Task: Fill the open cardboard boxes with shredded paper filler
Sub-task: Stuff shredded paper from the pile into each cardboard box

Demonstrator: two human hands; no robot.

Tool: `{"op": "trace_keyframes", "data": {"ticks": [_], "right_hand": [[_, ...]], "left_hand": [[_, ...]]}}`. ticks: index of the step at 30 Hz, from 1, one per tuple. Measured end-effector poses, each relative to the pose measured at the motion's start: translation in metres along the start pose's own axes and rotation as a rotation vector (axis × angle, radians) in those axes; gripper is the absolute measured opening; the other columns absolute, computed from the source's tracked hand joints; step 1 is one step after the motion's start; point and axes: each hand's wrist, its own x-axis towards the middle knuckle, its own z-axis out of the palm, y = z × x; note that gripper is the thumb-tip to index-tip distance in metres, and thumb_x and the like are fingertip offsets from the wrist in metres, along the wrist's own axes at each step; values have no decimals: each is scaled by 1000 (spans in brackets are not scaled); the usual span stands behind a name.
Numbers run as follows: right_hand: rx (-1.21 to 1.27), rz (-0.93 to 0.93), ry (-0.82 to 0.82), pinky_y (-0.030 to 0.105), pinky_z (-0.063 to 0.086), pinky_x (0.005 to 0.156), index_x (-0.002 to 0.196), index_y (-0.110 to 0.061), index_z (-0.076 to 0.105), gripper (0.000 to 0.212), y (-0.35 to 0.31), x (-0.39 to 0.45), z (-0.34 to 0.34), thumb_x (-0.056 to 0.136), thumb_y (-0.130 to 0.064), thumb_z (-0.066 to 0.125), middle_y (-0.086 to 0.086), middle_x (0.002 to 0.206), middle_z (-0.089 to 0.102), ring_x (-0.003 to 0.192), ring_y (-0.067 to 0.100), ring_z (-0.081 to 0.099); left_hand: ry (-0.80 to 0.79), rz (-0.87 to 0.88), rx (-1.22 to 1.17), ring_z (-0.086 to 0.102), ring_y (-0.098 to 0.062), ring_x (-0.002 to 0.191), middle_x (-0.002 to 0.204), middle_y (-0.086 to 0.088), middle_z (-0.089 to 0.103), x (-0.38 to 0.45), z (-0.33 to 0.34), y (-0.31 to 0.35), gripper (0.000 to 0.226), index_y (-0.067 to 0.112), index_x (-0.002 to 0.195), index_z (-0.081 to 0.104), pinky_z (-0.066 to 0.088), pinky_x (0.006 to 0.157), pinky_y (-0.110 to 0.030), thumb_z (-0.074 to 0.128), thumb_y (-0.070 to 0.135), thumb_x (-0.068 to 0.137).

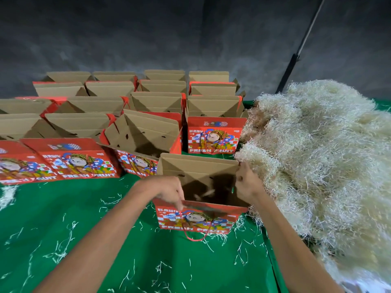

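A red "FRESH FRUIT" cardboard box stands open on the green cloth in front of me, its brown inside dark with only a few scraps of filler at the bottom. My left hand grips the box's left front rim, fingers curled over the edge. On the right side, my right hand pinches the rim by the flap. A big heap of pale shredded paper filler lies just right of the box, touching it.
Several more open red boxes stand in rows behind and to the left. Loose paper shreds are scattered on the green cloth. A dark wall and a black pole rise behind.
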Motion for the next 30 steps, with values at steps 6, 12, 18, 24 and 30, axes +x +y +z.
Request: {"op": "trace_keyframes", "data": {"ticks": [6, 12, 18, 24, 30], "right_hand": [[75, 1, -90, 24, 47, 58, 123, -17, 42, 36, 13, -10, -16, 92, -5, 54, 2, 91, 63, 75, 13, 62], [259, 89, -91, 22, 46, 60, 120, -23, 49, 46, 34, -23, -22, 85, 7, 44, 2, 108, 58, 97, 23, 60], [354, 62, -138, 29, 53, 64, 121, -27, 47, 49, 31, -40, -9, 82, 1, 47, -3, 101, 60, 87, 14, 61], [483, 31, -245, 21, 47, 65, 134, -28, 47, 44, 34, -46, 4, 95, -8, 51, -3, 106, 66, 85, 8, 63], [649, -26, -295, 41, 57, 84, 130, -33, 56, 32, 40, -43, 2, 105, -47, 42, -1, 112, 71, 101, 18, 70]], "left_hand": [[511, 196, -235, 66, -7, 96, 114, 14, 67, 11, -7, 17, 41, 40, 119, 63, 55, 79, -31, 65, 62, 84], [672, 186, 195, 32, -11, 133, 143, 13, 37, 34, -5, 32, 64, 41, 143, 42, 35, 110, -46, 64, 55, 84], [488, 293, -104, 60, -6, 112, 127, 21, 64, 55, -1, 53, 45, 41, 128, 61, 48, 96, -34, 72, 48, 85], [388, 270, 3, 62, -8, 71, 73, 19, 68, 70, 3, 68, 25, 34, 88, 76, 43, 58, -24, 68, 57, 84], [355, 310, -77, 53, 4, 55, 63, 11, 59, 90, -5, 88, 73, 31, 78, 69, 42, 58, -27, 40, 97, 66]]}}
